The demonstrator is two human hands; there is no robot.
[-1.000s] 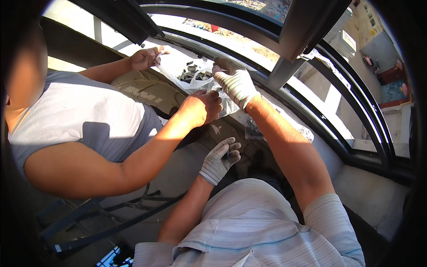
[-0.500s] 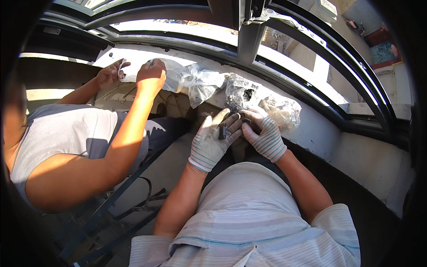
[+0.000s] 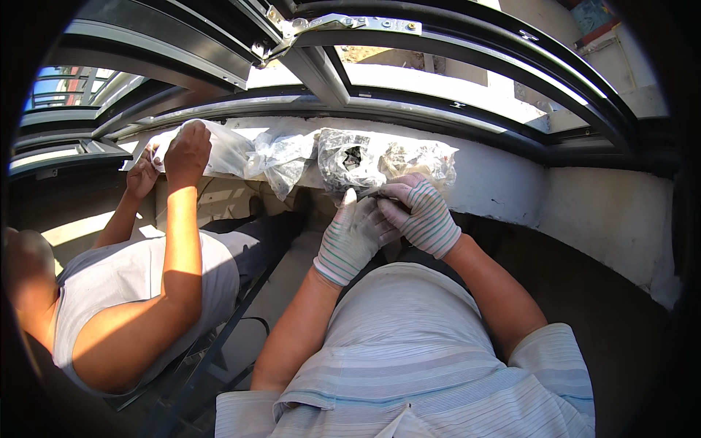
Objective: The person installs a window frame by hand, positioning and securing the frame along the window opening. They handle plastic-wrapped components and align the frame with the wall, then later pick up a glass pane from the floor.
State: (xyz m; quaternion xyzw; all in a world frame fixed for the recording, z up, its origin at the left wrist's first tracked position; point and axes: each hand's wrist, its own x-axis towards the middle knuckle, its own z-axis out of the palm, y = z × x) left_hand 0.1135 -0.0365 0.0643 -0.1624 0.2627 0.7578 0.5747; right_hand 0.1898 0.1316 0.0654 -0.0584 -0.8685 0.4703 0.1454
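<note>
Our gloved left hand (image 3: pixel 356 230) and right hand (image 3: pixel 425 214) come together at the fingers; we cannot tell whether either grips anything. Near them, at 12 o'clock from the left hand, we see a bag of dark pieces (image 3: pixel 340 163) on the sill (image 3: pixel 495 188), with a paler bag (image 3: pixel 422 165) at its 3 o'clock. At our 10 o'clock is a co-worker's hand (image 3: pixel 188 150).

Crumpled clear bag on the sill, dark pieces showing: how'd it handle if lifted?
The bag is probably floppy: its film is wrinkled all over. It may sag, since small dark pieces show inside. Tipping could spill some, as an opening seems to expose them.
</note>
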